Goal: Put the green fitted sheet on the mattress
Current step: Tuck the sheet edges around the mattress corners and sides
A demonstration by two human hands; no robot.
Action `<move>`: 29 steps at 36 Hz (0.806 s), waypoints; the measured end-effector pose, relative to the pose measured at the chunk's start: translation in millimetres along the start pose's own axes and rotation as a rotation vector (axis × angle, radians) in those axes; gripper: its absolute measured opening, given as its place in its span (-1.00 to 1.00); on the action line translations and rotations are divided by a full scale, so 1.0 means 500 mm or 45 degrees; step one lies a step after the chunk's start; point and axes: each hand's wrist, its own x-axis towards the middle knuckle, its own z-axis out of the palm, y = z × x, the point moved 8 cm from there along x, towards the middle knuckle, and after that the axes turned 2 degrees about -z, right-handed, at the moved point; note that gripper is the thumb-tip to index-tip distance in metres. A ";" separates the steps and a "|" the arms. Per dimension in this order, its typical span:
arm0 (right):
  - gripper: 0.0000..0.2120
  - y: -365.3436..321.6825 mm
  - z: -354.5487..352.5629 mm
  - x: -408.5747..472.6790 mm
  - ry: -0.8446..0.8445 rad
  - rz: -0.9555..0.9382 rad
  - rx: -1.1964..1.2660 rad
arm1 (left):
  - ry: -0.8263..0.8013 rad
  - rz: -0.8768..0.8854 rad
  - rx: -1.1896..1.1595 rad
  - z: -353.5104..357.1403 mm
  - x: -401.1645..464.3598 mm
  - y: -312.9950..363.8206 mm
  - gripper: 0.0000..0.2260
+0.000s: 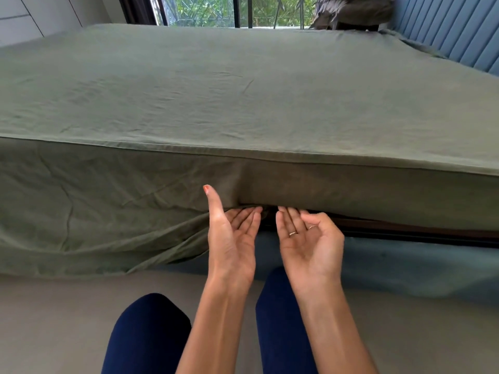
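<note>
While the green fitted sheet (243,85) already covers the mattress top and is tucked on the right, her left hand (232,238) and right hand (307,238), palms up with fingers loosely extended and gripping nothing, push its hem under midway, the left stretch hanging loose.

Matt, creased green cloth sheet (216,85), padded ribbed blue headboard (453,28), smooth matt floor (54,319)

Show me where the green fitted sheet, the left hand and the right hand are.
green fitted sheet (243,85): head view, top surface.
left hand (232,238): head view, palm.
right hand (310,244): head view, palm.
</note>
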 end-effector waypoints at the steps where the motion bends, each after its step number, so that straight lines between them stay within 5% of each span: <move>1: -0.71 -0.002 -0.001 0.004 -0.016 0.002 0.026 | -0.018 -0.008 -0.017 0.006 0.004 0.001 -0.19; 7: -0.44 -0.013 -0.011 0.019 -0.117 0.016 0.012 | -0.083 -0.031 -0.276 0.025 0.042 0.011 -0.04; 14: -0.52 0.002 -0.005 0.012 -0.168 0.082 -0.090 | -0.166 0.059 -0.357 0.057 0.080 0.038 -0.26; 18: -0.58 0.015 -0.010 0.003 -0.124 0.066 -0.199 | -0.197 -0.105 -0.103 0.051 0.061 0.039 -0.20; 24: -0.67 0.008 -0.038 -0.017 -0.069 -0.048 -0.503 | 0.004 0.074 0.797 -0.057 -0.007 0.084 -0.67; 29: -0.66 0.046 -0.037 -0.031 -0.175 0.010 -0.606 | 0.099 -0.116 0.613 -0.138 -0.014 0.061 -0.58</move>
